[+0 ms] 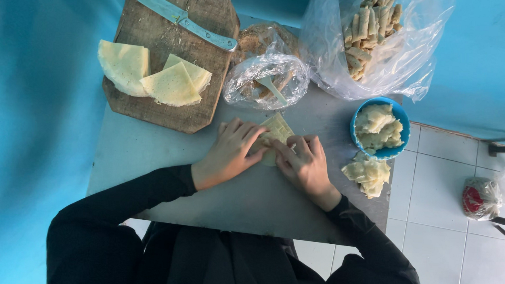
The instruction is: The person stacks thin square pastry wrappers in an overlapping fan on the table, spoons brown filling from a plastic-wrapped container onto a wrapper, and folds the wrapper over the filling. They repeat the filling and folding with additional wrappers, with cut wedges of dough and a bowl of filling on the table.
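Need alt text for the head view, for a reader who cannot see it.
Both hands, left hand and right hand, press on a pale wrapper sheet on a grey table. Above left, a wooden board holds a knife and cut wrappers; at right sits a blue bowl of filling.

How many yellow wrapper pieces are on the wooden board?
3 that show: one wrapper at the board's left edge, and two overlapping ones near its middle. More may lie hidden underneath.
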`<state>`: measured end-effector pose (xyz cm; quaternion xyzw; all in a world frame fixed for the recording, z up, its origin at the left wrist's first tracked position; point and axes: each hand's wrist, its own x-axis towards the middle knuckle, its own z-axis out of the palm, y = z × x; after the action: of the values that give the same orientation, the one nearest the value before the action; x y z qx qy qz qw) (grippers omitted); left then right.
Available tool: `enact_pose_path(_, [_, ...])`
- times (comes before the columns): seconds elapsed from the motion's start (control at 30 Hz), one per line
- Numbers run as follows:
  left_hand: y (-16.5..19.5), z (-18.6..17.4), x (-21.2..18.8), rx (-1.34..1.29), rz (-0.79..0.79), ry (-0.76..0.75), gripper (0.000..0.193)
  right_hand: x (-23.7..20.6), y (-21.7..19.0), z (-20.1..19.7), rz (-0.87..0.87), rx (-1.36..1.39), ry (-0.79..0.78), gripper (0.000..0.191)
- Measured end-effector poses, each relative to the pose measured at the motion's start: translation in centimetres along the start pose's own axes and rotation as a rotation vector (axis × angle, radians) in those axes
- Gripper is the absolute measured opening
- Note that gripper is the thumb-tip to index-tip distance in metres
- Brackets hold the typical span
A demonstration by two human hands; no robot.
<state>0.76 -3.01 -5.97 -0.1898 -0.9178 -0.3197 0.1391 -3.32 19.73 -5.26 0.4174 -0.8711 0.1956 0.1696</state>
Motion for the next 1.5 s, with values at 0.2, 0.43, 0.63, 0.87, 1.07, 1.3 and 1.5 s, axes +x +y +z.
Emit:
enact_pose_path(0.2, [0.1, -0.7, -2.2, 0.093, 0.057, -0.012, 0.039, 0.2, 0.5, -0.1, 0.03, 0.019, -0.029, 0.05])
enact_pose_path(0.43, [-0.6, -0.3, -3.2, 0.094, 0.07, -0.023, 0.035, 0.5, 0.6, -0.3, -0.042, -0.026, -0.015, 0.05])
enact_pose_path(0.63, [-1.0, -0.2, -3.0, 0.132, 0.115, -0.004, 0.032, 2.0, 1.6, -0.3, 0.116, 0.136, -0.003, 0.045])
enact_pose_path(0.87, [-2.4, -0.1, -3.4, 0.195, 0.258, -0.064, 0.032, 3.0, 2.0, 1.2, 0.064, 0.15, 0.02, 0.028])
enact_pose_path(1.07, [-3.6, 0.1, -2.7, 0.159, 0.32, -0.126, 0.037, 4.7, 2.5, -0.2, 0.224, 0.293, 0.002, 0.02])
enact_pose_path(1.3, [-3.5, -0.3, -2.6, -0.015, 0.312, -0.129, 0.038, 6.6, 5.5, -6.5, 0.122, -0.089, 0.079, 0.017])
enact_pose_path(1.5, [-3.3, -0.2, -2.3, -0.047, 0.365, -0.085, 0.036, 10.4, 11.6, -7.5, 0.213, -0.381, 0.176, 0.016])
